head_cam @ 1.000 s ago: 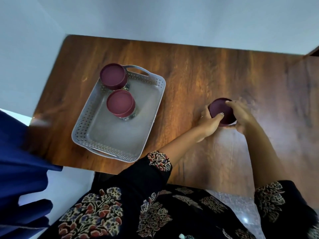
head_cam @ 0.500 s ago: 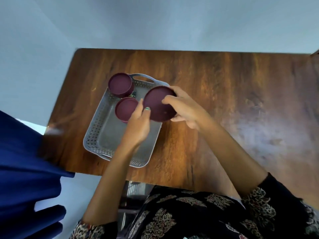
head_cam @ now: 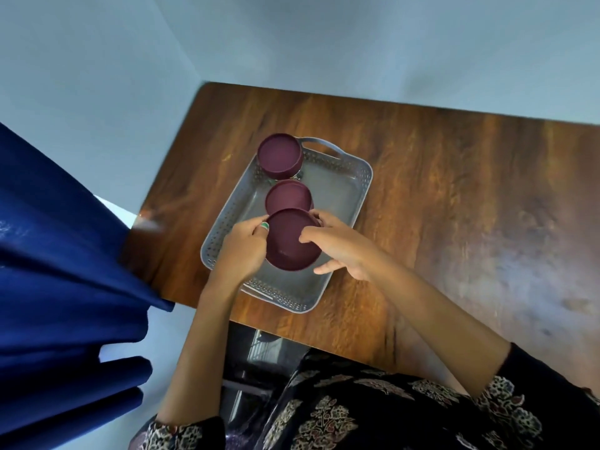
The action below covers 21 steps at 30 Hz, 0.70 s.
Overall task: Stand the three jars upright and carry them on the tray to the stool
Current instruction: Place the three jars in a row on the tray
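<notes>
The third jar is between both hands, w/ its dark red lid facing up, so it stands up tall. It is over the near half of the gray tray, just in front of the middle jar; the two lids look like they touch or overlap from up here, can't tell which. I also can't tell if the jar's bottom is down on the tray yet or a bit above it. The far jar sits in the tray's far left corner, by the far handle. All 3 jars make a line along the tray's left side. The left hand is on the jar's left side, fingers curled round it, thumb up by the lid's rim. The right hand is on the jar's right side, fingers bent over the lid's top edge and thumb low by the near rim. So both hands are wrapped on the jar, not let go. The tray is on the wood table, near its left edge & close to the near edge. I think the next bit is to let the jar go, then take the tray by its 2 handles, far and near. No stool shows here.
</notes>
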Tool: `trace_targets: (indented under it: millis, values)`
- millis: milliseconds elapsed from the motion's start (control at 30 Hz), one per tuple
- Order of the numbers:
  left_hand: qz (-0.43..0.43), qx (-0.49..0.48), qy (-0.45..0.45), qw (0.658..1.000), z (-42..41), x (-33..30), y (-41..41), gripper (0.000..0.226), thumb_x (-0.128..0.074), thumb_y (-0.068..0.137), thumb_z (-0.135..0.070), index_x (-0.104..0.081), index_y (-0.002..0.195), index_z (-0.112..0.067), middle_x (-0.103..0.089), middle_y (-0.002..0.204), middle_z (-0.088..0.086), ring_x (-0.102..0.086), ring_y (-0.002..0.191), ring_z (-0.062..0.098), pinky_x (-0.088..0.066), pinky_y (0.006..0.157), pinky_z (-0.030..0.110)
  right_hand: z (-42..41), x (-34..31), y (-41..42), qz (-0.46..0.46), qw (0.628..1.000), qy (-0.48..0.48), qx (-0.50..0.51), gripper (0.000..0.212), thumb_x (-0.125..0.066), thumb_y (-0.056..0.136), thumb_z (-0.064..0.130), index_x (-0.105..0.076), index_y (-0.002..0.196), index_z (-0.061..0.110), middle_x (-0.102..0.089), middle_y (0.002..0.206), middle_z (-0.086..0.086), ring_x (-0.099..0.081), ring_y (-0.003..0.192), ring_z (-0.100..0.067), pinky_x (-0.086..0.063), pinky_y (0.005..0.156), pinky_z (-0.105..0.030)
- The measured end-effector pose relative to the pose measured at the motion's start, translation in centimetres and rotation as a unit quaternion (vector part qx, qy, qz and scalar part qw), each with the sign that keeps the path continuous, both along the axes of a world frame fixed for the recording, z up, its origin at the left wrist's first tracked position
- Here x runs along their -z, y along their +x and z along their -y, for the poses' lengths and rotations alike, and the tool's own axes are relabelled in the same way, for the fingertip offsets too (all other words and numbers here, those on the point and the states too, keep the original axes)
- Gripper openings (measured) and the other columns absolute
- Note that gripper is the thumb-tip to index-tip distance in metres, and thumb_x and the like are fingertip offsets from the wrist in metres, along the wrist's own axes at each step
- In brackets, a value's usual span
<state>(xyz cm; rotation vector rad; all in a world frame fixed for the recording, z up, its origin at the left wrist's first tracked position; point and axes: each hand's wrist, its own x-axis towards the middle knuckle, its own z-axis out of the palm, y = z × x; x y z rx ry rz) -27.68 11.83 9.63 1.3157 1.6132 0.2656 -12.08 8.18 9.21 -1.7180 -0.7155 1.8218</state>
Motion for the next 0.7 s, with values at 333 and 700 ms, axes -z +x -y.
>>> trace_targets:
  millis: [333, 700]
  values:
    - [0.001, 0.045, -0.106, 0.993, 0.8, 1.2, 0.2, 0.027, -0.036, 0.102, -0.015, -0.063, 0.107, -0.015, -0.063, 0.102, 0.02, -0.062, 0.092, 0.03, -0.053, 0.087, 0.043, 1.1, 1.6, -0.4, 0.07, 0.992, -0.055, -0.09, 0.044, -0.05, 0.093, 0.029, -0.039, 0.134, 0.016, -0.045, 0.138, -0.011, -0.051, 0.11, -0.029, -0.053, 0.091, -0.048]
    - [-0.025, 0.016, -0.127, 0.992, 0.7, 5.7, -0.3, 0.033, -0.04, 0.1, -0.028, -0.061, 0.112, -0.006, -0.066, 0.097, 0.017, -0.066, 0.065, 0.024, -0.055, 0.061, 0.029, 0.4, 4.6, -1.1, 0.141, 0.981, -0.038, -0.127, 0.047, -0.046, 0.091, 0.026, -0.038, 0.135, 0.01, -0.05, 0.135, -0.018, -0.067, 0.079, -0.03, -0.059, 0.066, -0.036]
